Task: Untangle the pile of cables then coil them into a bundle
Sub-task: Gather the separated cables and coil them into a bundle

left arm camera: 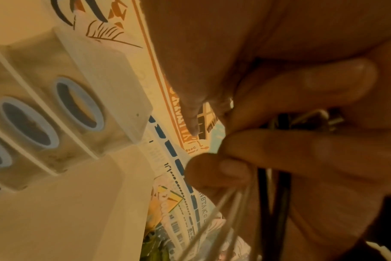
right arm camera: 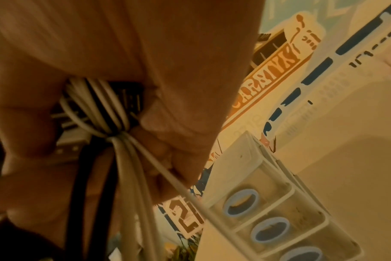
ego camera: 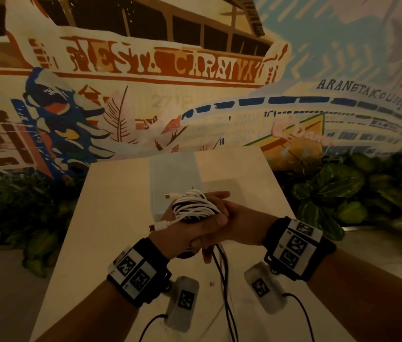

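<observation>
1. Left hand (ego camera: 185, 233) at centre, above the desk (ego camera: 111, 218), fingers curled round a coil of cables (ego camera: 193, 206).
2. Coil of white and black cables bunched between both hands, just at 12 o'clock of the left hand.
3. Right hand (ego camera: 239, 223) at 3 o'clock of the coil, pressed against the left hand, fingers (right arm camera: 159, 141) closed tight on the white strands.
4. Two white plugs sticking out of the coil: one (ego camera: 170, 195) at 11 o'clock, one (ego camera: 156, 227) at 8 o'clock.
5. Loose cable tails (ego camera: 224, 292), black and white, hanging from under the hands toward 6 o'clock, across the desk.
6. In the right wrist view, white strands (right arm camera: 123, 167) pinched to a waist below the coil, black strands (right arm camera: 78, 176) beside them at 9 o'clock.
7. In the left wrist view, left fingers (left arm camera: 301, 146) curled over thin pale and black strands (left arm camera: 263, 194).
8. Clear box (ego camera: 173, 174) on the desk at 12 o'clock of the hands; blue rings (right arm camera: 242, 203) inside its compartments.
9. Painted wall (ego camera: 145, 70) behind the desk, leafy plants (ego camera: 330, 183) at its foot.
</observation>
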`<action>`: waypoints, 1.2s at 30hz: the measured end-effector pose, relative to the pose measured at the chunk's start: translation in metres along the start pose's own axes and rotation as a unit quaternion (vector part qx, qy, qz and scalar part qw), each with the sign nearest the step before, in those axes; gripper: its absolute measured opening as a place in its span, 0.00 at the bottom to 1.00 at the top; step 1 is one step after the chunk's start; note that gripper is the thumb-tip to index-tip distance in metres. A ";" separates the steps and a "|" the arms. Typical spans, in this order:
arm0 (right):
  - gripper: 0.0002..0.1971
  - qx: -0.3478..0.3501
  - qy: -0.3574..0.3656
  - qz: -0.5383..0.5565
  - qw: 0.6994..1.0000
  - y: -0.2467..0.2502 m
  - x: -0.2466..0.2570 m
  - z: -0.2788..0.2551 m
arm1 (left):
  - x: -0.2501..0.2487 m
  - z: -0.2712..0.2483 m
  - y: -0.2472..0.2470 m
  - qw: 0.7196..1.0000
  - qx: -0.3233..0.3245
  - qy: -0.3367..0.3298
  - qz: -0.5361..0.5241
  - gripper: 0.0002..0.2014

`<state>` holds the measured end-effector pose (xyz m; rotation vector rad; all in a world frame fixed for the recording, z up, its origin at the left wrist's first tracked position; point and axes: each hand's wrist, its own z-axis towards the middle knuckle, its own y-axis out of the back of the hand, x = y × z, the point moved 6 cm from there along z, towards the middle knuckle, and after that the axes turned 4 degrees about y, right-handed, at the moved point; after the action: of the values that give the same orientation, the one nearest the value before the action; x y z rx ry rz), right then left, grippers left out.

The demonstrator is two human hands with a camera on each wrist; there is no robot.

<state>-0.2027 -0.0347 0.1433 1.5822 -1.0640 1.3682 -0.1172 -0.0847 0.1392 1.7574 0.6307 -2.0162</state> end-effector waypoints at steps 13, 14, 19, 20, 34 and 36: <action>0.22 0.037 -0.112 -0.002 0.993 0.004 -0.053 -0.009 | -0.008 0.003 0.031 0.991 -0.057 -0.001 0.122 0.10; 0.22 0.032 -0.118 -0.012 0.992 0.006 -0.058 -0.011 | -0.010 0.001 0.030 0.987 -0.048 0.014 0.155 0.14; 0.22 0.018 -0.187 -0.048 0.981 0.018 -0.079 -0.018 | -0.005 -0.003 0.030 0.946 -0.006 0.080 0.313 0.07; 0.22 0.019 -0.199 -0.050 0.979 0.020 -0.082 -0.019 | -0.001 -0.004 0.027 0.937 0.032 0.068 0.342 0.10; 0.30 -0.041 -0.236 -0.019 0.971 0.028 -0.076 -0.008 | 0.006 0.002 0.023 0.799 0.102 0.053 0.590 0.11; 0.39 -0.029 -0.242 -0.017 0.970 0.027 -0.074 -0.007 | 0.008 0.002 0.023 0.782 0.099 0.041 0.614 0.13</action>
<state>-0.2357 -0.0304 0.0717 1.9343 -1.3370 0.9346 -0.1065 -0.1050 0.1296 1.6223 -0.6514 -1.0519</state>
